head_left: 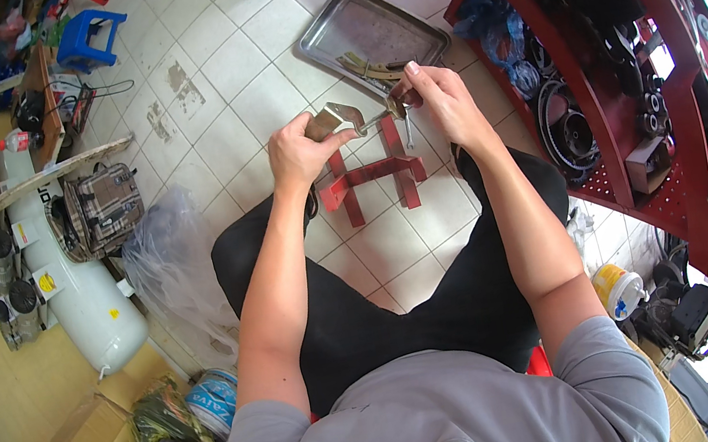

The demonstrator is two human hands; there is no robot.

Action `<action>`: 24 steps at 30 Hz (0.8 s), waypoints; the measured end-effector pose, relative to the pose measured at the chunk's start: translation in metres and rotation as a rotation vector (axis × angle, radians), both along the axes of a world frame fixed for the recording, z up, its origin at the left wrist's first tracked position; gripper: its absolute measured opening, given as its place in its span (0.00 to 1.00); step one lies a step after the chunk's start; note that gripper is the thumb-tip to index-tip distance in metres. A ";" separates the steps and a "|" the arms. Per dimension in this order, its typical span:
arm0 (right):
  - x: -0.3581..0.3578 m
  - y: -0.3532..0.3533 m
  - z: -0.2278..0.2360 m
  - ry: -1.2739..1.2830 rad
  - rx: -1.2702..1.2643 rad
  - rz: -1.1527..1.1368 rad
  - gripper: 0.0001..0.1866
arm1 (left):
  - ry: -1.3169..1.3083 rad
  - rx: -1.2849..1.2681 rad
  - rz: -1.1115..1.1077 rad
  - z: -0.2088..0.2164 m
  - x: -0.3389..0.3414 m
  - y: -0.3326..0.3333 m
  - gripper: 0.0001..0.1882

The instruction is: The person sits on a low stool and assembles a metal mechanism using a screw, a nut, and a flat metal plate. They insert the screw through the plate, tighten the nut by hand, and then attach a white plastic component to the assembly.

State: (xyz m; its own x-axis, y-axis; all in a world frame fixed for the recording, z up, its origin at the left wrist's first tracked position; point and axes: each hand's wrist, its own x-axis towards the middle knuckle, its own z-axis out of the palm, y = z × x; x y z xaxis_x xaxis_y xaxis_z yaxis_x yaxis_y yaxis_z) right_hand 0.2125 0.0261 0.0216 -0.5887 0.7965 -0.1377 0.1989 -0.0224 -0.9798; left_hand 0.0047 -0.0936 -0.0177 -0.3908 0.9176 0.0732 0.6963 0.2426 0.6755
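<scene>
My left hand is closed around a worn, brownish angled metal piece, with the thumb along its lower edge. A thin metal rod spans the gap between this piece and my right hand. Between its thumb and fingers my right hand pinches a small dark metal part at the rod's end. I cannot make out how the parts join. Just below both hands, a red metal stand rests on the tiles between my knees.
Beyond my hands lies a grey metal tray with curved metal pieces and tools. A red rack of parts stands right. On the left are a white tank, a plaid bag, clear plastic and a blue stool.
</scene>
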 end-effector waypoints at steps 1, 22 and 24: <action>0.000 -0.001 0.002 0.007 0.028 0.039 0.23 | -0.001 -0.007 0.001 -0.001 0.000 0.000 0.25; -0.001 -0.002 0.017 -0.406 0.036 0.093 0.25 | 0.003 -0.086 -0.009 0.009 0.002 0.003 0.27; -0.002 -0.005 0.002 -0.095 0.182 0.044 0.23 | -0.028 -0.080 0.002 0.011 0.003 0.004 0.27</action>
